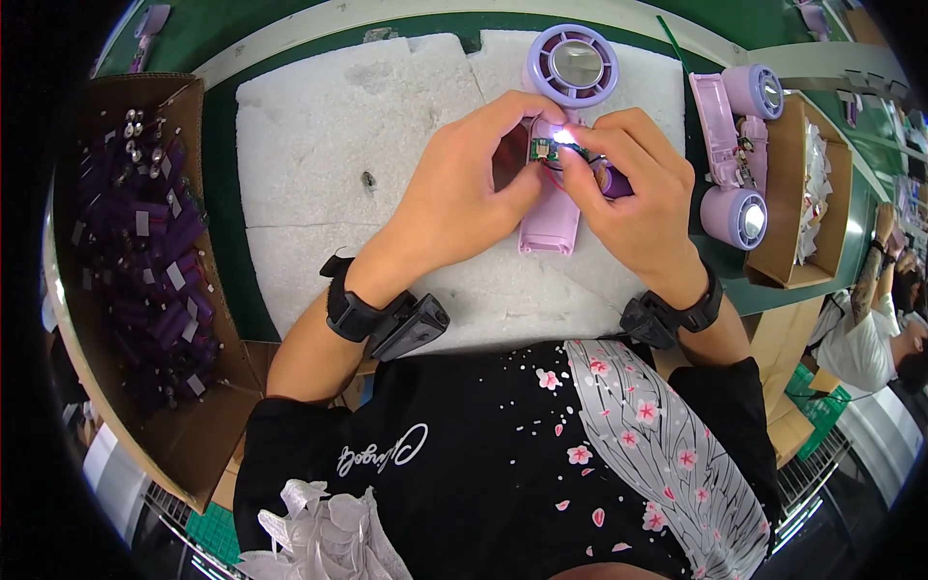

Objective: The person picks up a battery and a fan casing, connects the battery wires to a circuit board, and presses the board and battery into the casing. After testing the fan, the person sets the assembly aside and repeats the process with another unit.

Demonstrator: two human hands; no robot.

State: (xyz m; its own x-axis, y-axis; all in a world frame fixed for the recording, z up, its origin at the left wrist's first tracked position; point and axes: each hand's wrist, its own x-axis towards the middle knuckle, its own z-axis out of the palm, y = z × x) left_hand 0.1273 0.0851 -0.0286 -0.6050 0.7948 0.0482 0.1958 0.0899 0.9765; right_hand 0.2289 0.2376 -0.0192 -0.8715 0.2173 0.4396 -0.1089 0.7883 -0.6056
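Observation:
A pink and lilac handheld fan (529,75) lies on the foam board, its round grille at the far end and its open handle shell (549,229) toward me. My left hand (462,179) is closed around the left side of the handle, index finger at its upper end and thumb by a small green circuit board (543,150). Pinched at the board's right side are the thumb and index finger of my right hand (633,184). A white light shines between the fingertips. Thin wires and a purple battery (613,182) show beside my right thumb, partly hidden.
A white foam board (329,145) covers the green table. At left stands a cardboard box (217,425) of purple batteries with wires. On the right lie two more opened fans (739,92) and a box (836,208) with white pieces. Another person (865,333) sits far right.

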